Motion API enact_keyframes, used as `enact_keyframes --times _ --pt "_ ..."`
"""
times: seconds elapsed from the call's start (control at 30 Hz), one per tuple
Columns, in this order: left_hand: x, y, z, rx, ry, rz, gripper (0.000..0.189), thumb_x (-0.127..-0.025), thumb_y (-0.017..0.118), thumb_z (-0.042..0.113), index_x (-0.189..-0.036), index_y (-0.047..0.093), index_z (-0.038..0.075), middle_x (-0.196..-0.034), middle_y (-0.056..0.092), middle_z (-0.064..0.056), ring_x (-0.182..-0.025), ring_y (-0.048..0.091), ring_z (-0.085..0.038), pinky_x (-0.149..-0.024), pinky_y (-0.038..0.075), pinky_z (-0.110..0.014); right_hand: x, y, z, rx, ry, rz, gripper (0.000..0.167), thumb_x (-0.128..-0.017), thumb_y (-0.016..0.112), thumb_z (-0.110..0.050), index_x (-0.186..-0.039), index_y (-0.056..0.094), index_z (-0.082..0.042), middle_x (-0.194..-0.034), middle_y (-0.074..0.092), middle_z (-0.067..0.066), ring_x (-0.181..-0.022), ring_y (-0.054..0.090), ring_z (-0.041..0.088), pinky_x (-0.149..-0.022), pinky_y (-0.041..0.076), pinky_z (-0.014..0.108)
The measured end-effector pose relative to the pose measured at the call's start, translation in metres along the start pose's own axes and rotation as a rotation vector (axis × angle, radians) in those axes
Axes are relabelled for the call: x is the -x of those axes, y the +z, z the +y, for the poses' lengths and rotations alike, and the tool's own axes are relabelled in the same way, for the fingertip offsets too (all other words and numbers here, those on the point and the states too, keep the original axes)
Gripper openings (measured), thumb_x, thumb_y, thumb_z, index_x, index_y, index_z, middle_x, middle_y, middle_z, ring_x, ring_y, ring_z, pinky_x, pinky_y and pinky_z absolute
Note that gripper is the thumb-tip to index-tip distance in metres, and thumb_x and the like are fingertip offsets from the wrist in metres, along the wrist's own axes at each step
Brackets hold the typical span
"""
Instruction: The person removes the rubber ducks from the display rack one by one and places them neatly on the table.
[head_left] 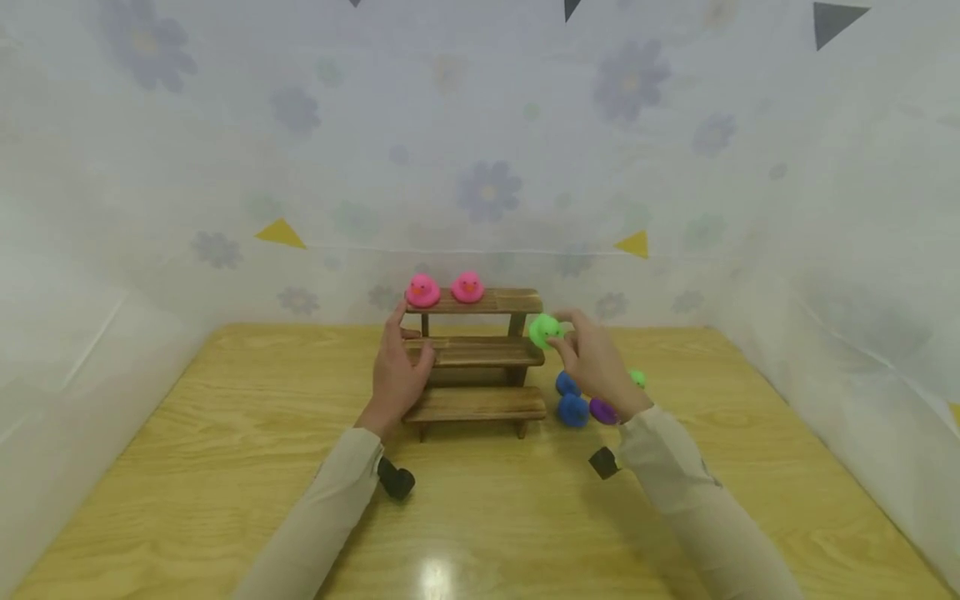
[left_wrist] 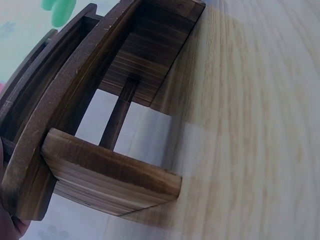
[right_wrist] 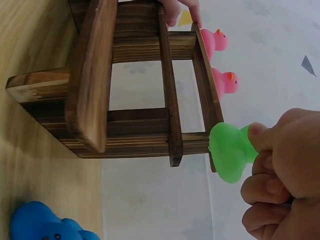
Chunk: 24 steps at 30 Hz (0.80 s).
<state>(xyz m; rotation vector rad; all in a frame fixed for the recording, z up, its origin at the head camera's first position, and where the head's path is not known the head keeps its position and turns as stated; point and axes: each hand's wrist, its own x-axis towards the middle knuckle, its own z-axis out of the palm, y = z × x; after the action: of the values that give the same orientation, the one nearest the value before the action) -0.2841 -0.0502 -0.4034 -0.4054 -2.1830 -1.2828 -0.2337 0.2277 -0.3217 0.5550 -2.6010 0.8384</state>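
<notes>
A three-tier wooden shelf stand (head_left: 480, 405) stands on the table. My left hand (head_left: 396, 377) holds its left end, thumb at the middle tier and fingers reaching up to the top tier. My right hand (head_left: 602, 364) pinches a green rubber duck (head_left: 545, 332) between thumb and fingers, by the stand's right end. In the right wrist view, the duck (right_wrist: 229, 152) overlaps the right end of the top tier. Two pink rubber ducks, one at the left end (head_left: 422, 291) and one near the middle (head_left: 468, 287), sit on that tier.
Right of the stand, below my right hand, lie blue ducks (head_left: 573, 411), a purple duck (head_left: 603, 411) and another green one (head_left: 637, 378), partly hidden by the hand and wrist. A flowered white cloth (head_left: 487, 125) hangs behind the wooden table (head_left: 480, 517) and along its sides.
</notes>
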Motion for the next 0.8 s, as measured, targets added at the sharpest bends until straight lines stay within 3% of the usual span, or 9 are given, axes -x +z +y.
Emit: enact_keyframes --times 0.17,0.33,0.53,0.7,0.8 --pt "-0.002 -0.003 0.001 0.001 0.004 0.004 0.067 -0.091 0.057 0.012 -0.15 0.026 0.009 -0.14 0.045 -0.015 -0.105 0.057 -0.028 -0.07 0.048 -0.042 0.01 0.003 0.0 0.03 -0.012 0.004 0.036 -0.095 0.058 -0.008 -0.126 0.048 0.007 -0.052 0.038 -0.005 -0.041 0.027 0.004 -0.039 0.024 0.019" --pt "-0.001 -0.006 0.003 0.01 0.01 0.001 0.066 -0.091 0.056 0.012 -0.15 0.027 0.008 -0.144 0.042 -0.015 -0.105 0.057 -0.029 -0.071 0.048 -0.043 0.022 0.005 0.004 0.046 0.028 -0.02 0.037 -0.097 0.056 -0.011 -0.129 0.047 0.005 -0.051 0.038 -0.004 -0.04 0.027 0.004 -0.04 0.025 0.021" --pt "-0.001 -0.008 0.003 0.016 0.013 -0.008 0.066 -0.092 0.055 0.012 -0.151 0.025 0.009 -0.141 0.044 -0.016 -0.105 0.056 -0.029 -0.065 0.046 -0.039 0.035 0.007 0.012 0.026 0.077 -0.024 0.038 -0.098 0.055 -0.012 -0.131 0.047 0.003 -0.052 0.037 -0.004 -0.04 0.027 0.004 -0.039 0.026 0.022" --pt "-0.001 -0.011 0.002 0.011 0.008 0.003 0.068 -0.091 0.056 0.011 -0.151 0.025 0.01 -0.126 0.051 -0.019 -0.103 0.056 -0.028 -0.059 0.041 -0.036 0.046 0.008 0.018 0.009 0.079 -0.044 0.037 -0.098 0.054 -0.012 -0.131 0.045 0.003 -0.052 0.037 -0.003 -0.039 0.027 0.005 -0.038 0.025 0.019" --pt "0.0 -0.011 0.002 0.02 0.008 -0.004 0.068 -0.091 0.056 0.011 -0.151 0.024 0.011 -0.131 0.048 -0.018 -0.104 0.056 -0.028 -0.061 0.041 -0.036 0.052 0.008 0.02 0.021 0.089 -0.053 0.037 -0.099 0.053 -0.012 -0.131 0.043 0.003 -0.052 0.037 -0.004 -0.039 0.026 0.005 -0.039 0.025 0.019"
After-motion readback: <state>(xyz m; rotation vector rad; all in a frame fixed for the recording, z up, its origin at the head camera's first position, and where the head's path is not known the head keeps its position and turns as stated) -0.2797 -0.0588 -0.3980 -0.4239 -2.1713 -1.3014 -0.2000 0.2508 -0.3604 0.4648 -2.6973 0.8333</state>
